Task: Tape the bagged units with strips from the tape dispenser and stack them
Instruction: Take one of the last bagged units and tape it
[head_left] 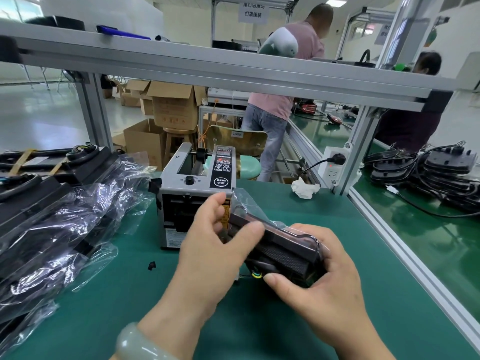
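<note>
A black unit in a clear plastic bag [283, 248] is held above the green mat, just in front of the grey tape dispenser [192, 193]. My right hand [319, 276] grips the unit's near end, fingers curled round it. My left hand [210, 245] is at the unit's left end, thumb on top and fingers curled at the bag's folded flap; whether a tape strip is between them cannot be seen. A heap of bagged units [52, 219] lies at the left.
A small black scrap [152, 265] lies on the green mat [233, 320]. A crumpled white tissue [305, 188] sits near the socket strip [333, 165]. An aluminium rail [405, 245] borders the right; unbagged black units [426, 170] are piled beyond. People stand at the far bench.
</note>
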The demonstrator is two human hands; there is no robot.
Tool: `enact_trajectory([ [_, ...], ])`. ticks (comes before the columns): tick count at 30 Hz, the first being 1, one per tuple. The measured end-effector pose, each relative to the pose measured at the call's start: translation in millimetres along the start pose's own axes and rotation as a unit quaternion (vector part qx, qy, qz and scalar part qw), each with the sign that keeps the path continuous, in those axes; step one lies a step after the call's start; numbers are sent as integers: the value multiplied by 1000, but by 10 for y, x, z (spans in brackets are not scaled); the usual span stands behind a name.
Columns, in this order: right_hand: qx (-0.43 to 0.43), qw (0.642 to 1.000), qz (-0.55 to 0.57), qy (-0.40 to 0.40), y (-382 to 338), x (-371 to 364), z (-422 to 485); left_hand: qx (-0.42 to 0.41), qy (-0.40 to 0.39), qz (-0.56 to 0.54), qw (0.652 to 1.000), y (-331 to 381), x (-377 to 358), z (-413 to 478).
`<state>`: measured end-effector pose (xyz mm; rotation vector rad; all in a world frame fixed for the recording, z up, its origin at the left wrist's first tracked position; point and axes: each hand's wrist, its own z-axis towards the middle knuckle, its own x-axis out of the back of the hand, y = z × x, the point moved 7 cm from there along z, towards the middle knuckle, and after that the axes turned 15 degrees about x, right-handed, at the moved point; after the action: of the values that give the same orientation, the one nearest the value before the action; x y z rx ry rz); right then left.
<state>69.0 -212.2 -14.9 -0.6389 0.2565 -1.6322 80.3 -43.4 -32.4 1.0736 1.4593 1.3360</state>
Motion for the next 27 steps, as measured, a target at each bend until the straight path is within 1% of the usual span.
enact_trajectory([
  [2, -10, 1000, 7, -12, 4, 3, -4, -17, -70, 60, 996, 18, -106, -13],
  [3, -16, 1000, 11, -21, 5, 9, -2, -21, -93, 73, 993, 30, -122, -1],
  [8, -21, 996, 22, -90, 8, 5, -15, -84, -114, 177, 974, 135, -32, 85],
  [10, -37, 990, -7, -134, 85, 26, -33, -93, -110, 186, 972, 93, 31, 116],
  [13, -88, 968, -114, -207, 249, 104, -57, -69, -96, 131, 984, -50, 153, 164],
  [14, -96, 967, -111, -208, 270, 120, -46, -53, -97, 102, 989, -106, 177, 171],
  [16, -93, 978, -83, -169, 240, 139, -9, -4, -105, 37, 994, -223, 196, 179],
  [18, -71, 983, -115, -125, 180, 151, 9, 77, -107, -20, 991, -357, 191, 190],
  [19, -57, 981, -149, -113, 155, 159, 10, 110, -100, -21, 989, -413, 191, 197],
  [20, -42, 975, -188, -107, 126, 166, 15, 123, -74, 4, 990, -441, 220, 207],
  [21, -27, 969, -223, -100, 97, 173, 19, 117, -36, 38, 992, -434, 272, 223],
  [24, 17, 945, -315, -91, 25, 171, 51, 40, 76, 92, 992, -273, 453, 218],
  [25, 31, 934, -342, -101, 14, 150, 56, 18, 95, 98, 990, -212, 487, 209],
  [27, 44, 915, -376, -139, 24, 84, 43, -4, 97, 99, 990, -116, 497, 175],
])
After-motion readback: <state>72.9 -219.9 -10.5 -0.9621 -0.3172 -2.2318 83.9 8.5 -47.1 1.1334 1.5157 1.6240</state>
